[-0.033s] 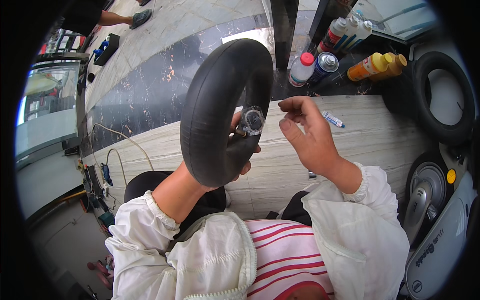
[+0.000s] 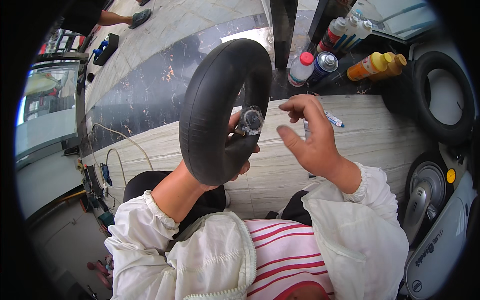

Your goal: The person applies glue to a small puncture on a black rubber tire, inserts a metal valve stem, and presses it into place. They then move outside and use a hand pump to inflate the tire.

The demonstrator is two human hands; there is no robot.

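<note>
A black, inflated inner tube (image 2: 207,110) stands upright in front of me. My left hand (image 2: 243,170) is closed round its lower right side, with part of the palm hidden behind the rubber. On the tube's inner face sits a small dark patch (image 2: 252,120) under crinkled clear film, and beside it a brass valve stem (image 2: 240,132) sticks out. My right hand (image 2: 317,140) hovers just right of the patch, apart from the tube. Its thumb and curved fingers are spread, with nothing between them. Behind it, a small blue-and-white squeeze tube (image 2: 334,119) lies on the pale floor.
Beyond my right hand stand a red-capped bottle (image 2: 301,70), a spray can (image 2: 324,67) and yellow bottles (image 2: 367,67). A black tyre (image 2: 445,100) leans at the right, above a wheel (image 2: 427,185). Cables (image 2: 122,134) run along the left. Another person's foot (image 2: 140,19) shows far left.
My right thumb has dropped away from the fingers, so the gap between them is wider. The inner tube in my left hand has shifted very slightly left.
</note>
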